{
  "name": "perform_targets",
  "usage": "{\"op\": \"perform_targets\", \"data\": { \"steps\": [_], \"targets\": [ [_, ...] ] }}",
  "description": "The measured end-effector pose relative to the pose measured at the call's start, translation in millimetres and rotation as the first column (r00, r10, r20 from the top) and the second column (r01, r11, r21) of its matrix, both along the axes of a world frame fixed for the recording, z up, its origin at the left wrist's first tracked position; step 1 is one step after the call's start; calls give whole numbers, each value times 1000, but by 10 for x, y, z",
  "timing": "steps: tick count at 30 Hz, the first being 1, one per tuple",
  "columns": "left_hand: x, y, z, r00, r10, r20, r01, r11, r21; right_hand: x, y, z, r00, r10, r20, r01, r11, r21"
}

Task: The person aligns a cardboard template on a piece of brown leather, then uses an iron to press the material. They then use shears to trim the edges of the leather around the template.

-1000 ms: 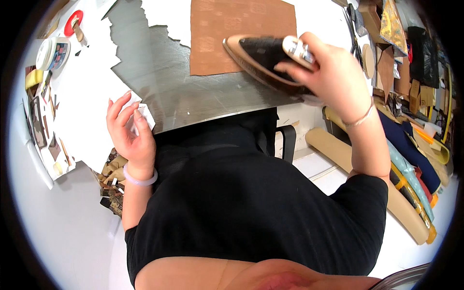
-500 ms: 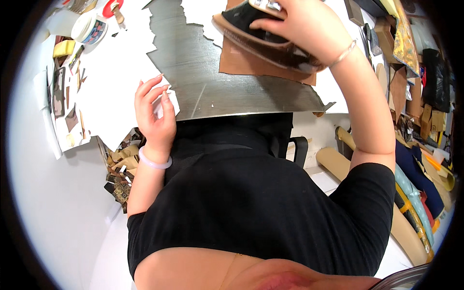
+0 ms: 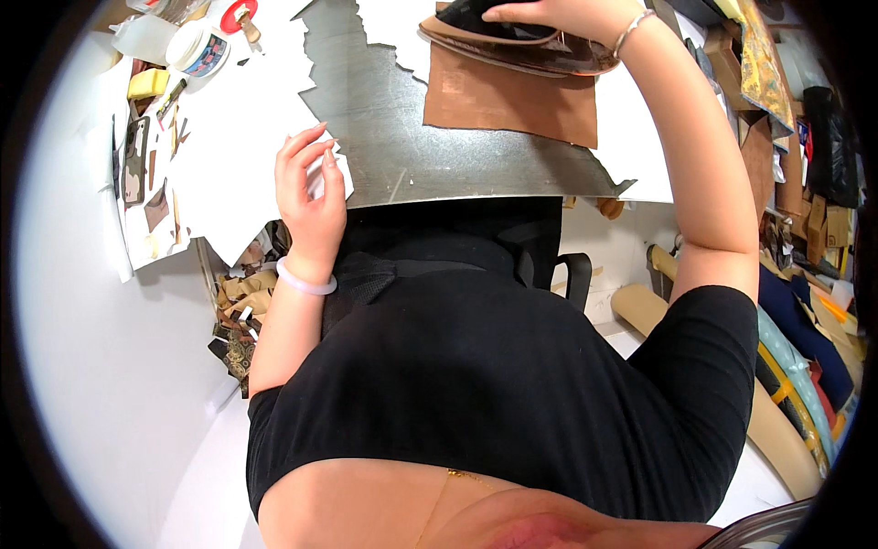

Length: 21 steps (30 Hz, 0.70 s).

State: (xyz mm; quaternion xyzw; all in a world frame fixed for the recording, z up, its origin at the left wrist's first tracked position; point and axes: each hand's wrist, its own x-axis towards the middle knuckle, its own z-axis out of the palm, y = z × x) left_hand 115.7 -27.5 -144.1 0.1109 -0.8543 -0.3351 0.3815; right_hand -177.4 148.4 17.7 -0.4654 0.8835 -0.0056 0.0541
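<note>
Pressing the brown sheet (image 3: pixel 512 105) well would seem to call for the iron (image 3: pixel 521 53) to lie flat along its whole sole, gliding with even, moderate weight from the palm and never parking in one spot, where heat might mark the surface. The sheet spreads directly beneath the right grip and toward the wearer from it, its near edge looking slightly uneven, so a light pass outward to that edge and the corners would probably settle it best. The right grip (image 3: pixel 583 16) is clamped on the iron from above, thumb laid along its near side and pointing left; the fingers beyond are cut off by the upper border. The iron's nose points left of that grip, and its heel sits just below the wrist. The right elbow is bent outward, forearm reaching forward and inward. The left grip (image 3: pixel 313 194), well apart from the right, has its fingers loosely curled and spread, over the edge of the white paper (image 3: pixel 247 146) on the desk (image 3: pixel 389 137); it could steady the sheet, clear of the hot sole.
</note>
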Motion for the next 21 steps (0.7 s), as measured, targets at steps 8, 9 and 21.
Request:
{"op": "perform_targets", "data": {
  "steps": [8,9,21],
  "targets": [
    [8,16,-28,1000,18,-8,-18,999,45,549,470,-247,970,230,-76,-233,972,-34],
    [16,13,-29,999,30,-13,-29,998,56,599,511,-352,955,265,-137,-280,955,-102],
    [588,-278,319,941,337,13,-329,927,-178,305,146,-315,978,135,-156,-159,976,-148]
  ]
}}
